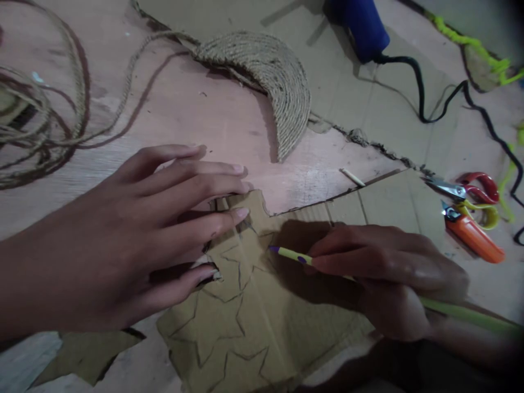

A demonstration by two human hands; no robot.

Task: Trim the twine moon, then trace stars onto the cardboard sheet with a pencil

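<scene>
My left hand (pixel 135 234) lies flat with fingers spread on the upper left edge of a cardboard piece (pixel 254 322), pressing it to the wooden board. Several star outlines are drawn on the cardboard. My right hand (pixel 385 273) grips a yellow-green pencil (pixel 290 255) whose purple tip touches the cardboard near a star outline, just right of my left fingertips.
A crescent wound from jute rope (pixel 278 76) lies at the top middle, its loose rope (pixel 45 125) coiled at the left. A blue glue gun (pixel 362 27) with a black cord (pixel 426 103) sits at the top. Red scissors (pixel 470 188) and an orange cutter (pixel 475 237) lie at the right.
</scene>
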